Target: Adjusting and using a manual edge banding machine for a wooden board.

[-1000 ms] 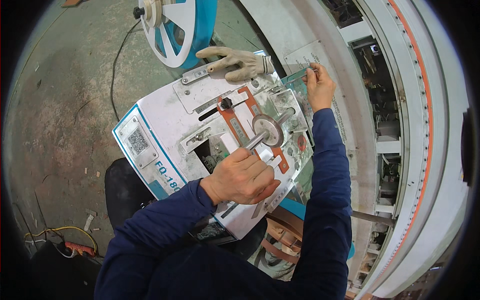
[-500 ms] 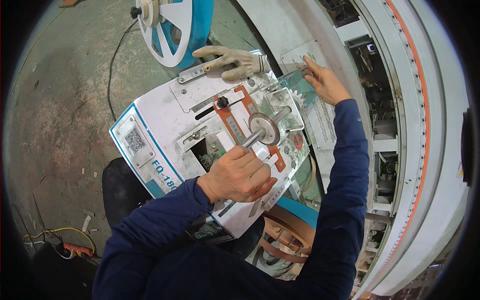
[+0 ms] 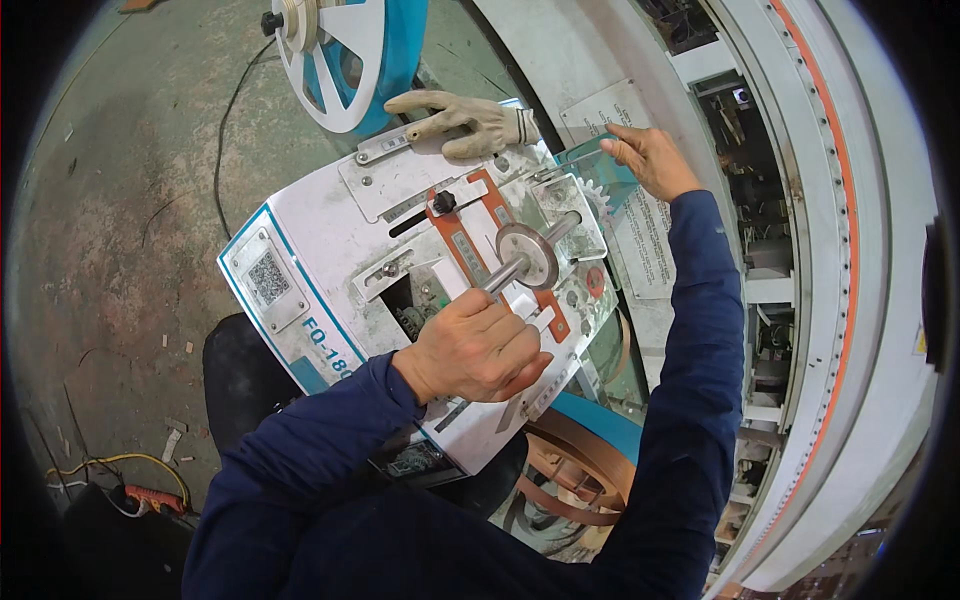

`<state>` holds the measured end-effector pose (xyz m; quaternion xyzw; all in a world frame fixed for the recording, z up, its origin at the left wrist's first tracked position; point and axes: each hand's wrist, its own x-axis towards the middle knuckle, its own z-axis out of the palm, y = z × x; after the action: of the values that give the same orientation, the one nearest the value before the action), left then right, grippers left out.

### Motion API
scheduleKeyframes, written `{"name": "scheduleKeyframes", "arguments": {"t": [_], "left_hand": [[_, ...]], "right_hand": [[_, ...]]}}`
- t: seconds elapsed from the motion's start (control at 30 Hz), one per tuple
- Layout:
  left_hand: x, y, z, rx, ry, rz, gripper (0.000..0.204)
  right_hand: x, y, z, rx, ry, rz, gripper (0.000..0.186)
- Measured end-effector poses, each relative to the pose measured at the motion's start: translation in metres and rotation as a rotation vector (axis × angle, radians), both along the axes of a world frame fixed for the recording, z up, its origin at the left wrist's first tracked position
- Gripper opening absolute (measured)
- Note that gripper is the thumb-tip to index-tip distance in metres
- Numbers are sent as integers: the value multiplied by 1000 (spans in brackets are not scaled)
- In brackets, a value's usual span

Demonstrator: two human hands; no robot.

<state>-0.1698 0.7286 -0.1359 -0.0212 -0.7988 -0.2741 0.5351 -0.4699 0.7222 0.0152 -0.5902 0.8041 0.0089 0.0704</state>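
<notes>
Gripping a silver metal shaft (image 3: pixel 506 276), the left hand (image 3: pixel 475 345) is closed in a fist in the head view, just on the near side of a round metal disc (image 3: pixel 541 264) that the shaft passes through. The shaft stands over the top of a white, blue-trimmed machine (image 3: pixel 325 225), its disc covering part of an orange-brown bar (image 3: pixel 468 243). Beside that bar's far end sits a black knob (image 3: pixel 444 202).

The right hand (image 3: pixel 655 165) reaches to the machine's right edge, thumb and forefinger extended and close together by a clear greenish panel (image 3: pixel 618 172); whether they pinch it I cannot tell. Just below is a white gear (image 3: pixel 596 196), with a lettered plate (image 3: pixel 645 255) behind.

A pale work glove (image 3: pixel 478 128) lies across the machine's far edge, covering part of it. Beyond stands a white-and-blue reel (image 3: pixel 365 60); a brown coil (image 3: pixel 570 455) shows low between the forearms. The left forearm hides the machine's near side. A large white machine (image 3: pixel 890 250) with an orange strip curves along the right, and a black cable (image 3: pixel 229 140) runs over the floor at left.
</notes>
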Motion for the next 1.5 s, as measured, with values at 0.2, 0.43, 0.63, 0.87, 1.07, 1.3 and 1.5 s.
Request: {"name": "scheduleKeyframes", "arguments": {"t": [0.2,0.43,0.63,0.87,1.07,1.3,1.5], "left_hand": [[1,0,0,7,14,6,21],[2,0,2,-3,14,-7,21],[-1,1,1,-28,-12,-34,14],[-1,1,4,-56,-73,-31,4],[-3,1,-2,-47,-17,17,10],[2,-4,4,-78,-8,-69,7],[16,-11,6,111,-127,-203,20]], "right_hand": [[2,-8,-10,-36,-66,-179,53],[4,-18,-32,-307,-106,-608,53],[2,7,-30,-284,-31,-512,47],[81,126,61,-427,-153,-135,26],[175,208,34,-160,-284,-33,14],[210,212,-5,-233,-122,270,17],[215,195,-9,-146,-12,312,22]]}}
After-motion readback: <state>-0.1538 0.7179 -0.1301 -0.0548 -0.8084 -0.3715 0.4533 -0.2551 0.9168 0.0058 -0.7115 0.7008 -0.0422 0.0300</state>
